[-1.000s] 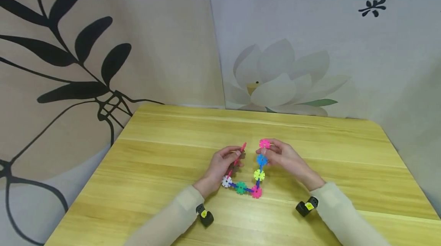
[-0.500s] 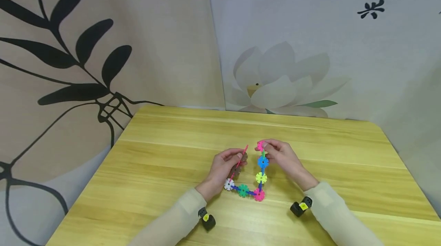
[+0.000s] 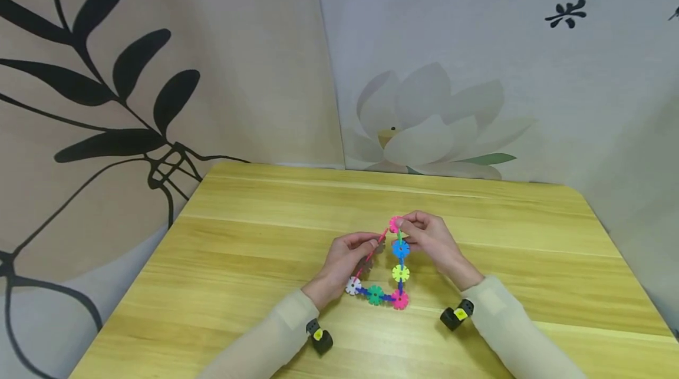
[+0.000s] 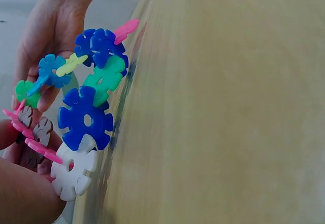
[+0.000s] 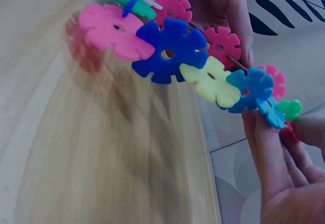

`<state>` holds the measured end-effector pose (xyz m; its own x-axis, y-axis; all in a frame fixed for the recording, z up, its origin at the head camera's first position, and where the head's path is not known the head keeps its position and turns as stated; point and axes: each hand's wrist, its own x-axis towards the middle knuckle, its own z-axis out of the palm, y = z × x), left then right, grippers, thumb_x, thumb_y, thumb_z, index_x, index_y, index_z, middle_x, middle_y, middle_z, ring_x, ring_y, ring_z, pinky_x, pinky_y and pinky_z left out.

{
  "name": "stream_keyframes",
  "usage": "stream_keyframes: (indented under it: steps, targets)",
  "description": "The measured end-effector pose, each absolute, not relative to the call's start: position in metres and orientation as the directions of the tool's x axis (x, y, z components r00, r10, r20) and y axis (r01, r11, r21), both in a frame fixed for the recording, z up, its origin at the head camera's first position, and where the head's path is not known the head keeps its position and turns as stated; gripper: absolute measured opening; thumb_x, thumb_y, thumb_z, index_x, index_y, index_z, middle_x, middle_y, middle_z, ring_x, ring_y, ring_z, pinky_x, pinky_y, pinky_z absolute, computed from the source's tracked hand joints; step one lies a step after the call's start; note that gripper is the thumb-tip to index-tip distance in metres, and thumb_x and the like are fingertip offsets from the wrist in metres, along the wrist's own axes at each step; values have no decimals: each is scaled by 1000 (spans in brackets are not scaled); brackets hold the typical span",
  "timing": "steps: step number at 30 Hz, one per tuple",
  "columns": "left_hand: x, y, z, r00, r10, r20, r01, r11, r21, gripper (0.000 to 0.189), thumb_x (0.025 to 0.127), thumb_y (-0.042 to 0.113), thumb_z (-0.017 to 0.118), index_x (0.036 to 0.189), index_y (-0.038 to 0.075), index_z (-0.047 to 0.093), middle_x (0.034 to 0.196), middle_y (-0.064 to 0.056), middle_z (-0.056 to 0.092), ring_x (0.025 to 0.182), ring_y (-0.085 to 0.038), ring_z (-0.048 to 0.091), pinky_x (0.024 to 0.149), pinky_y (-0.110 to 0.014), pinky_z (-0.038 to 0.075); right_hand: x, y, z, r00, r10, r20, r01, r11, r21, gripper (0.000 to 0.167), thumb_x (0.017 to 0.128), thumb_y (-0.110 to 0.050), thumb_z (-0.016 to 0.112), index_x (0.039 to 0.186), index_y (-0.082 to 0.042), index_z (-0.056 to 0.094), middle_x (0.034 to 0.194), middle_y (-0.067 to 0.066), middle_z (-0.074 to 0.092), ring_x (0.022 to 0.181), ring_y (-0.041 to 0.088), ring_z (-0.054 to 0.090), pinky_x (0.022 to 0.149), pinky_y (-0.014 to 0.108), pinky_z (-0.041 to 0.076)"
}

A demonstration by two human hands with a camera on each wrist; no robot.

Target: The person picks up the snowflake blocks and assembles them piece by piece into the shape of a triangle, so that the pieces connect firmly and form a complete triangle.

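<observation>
A chain of notched plastic snowflake discs, interlocked edge to edge, is held up between both hands. My left hand (image 3: 339,258) pinches its pink and brown side, just beyond a white disc (image 4: 74,172). On the other side, my right hand (image 3: 434,244) pinches the end with a pink disc (image 3: 395,224) and a small green disc (image 5: 290,109). Between the hands the chain sags through a green disc (image 3: 375,295), a pink corner disc (image 3: 400,300), a yellow disc (image 3: 400,273) and a light blue disc (image 3: 401,248). The two ends stand close together at the top.
A wooden table (image 3: 265,208) lies beneath the hands. Behind it stands a pale backdrop (image 3: 254,72) printed with dark leaves and a lotus. Black wrist cameras sit on the left sleeve (image 3: 286,320) and the right sleeve (image 3: 509,314).
The right hand has moved left with the pink end of the chain. The left hand has shifted slightly right, so the loop's two ends are closer together.
</observation>
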<state>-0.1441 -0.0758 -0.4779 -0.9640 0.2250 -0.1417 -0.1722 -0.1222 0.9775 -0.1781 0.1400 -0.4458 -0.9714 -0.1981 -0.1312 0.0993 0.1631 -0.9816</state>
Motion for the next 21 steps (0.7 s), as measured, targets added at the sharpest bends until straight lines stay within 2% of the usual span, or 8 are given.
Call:
stream_keyframes:
  steps: [7, 21]
  targets:
    - [-144, -74, -478, -964, 222, -149, -179, -124, 976, 30, 100, 17, 68, 124, -1, 72, 109, -12, 76, 85, -17, 68, 64, -21, 53, -180, 137, -445, -972, -194, -134, 109, 132, -985, 37, 102, -28, 68, 116, 6, 63, 102, 16, 71, 81, 16, 68, 75, 30, 62]
    - [-144, -73, -479, -968, 205, -148, -176, -125, 977, 32, 100, 17, 68, 124, -3, 70, 114, -15, 76, 97, -20, 71, 71, -21, 56, -180, 131, -441, -971, -205, -123, 95, 143, -985, 32, 102, -26, 69, 111, 4, 65, 97, 10, 71, 78, 15, 64, 72, 28, 60]
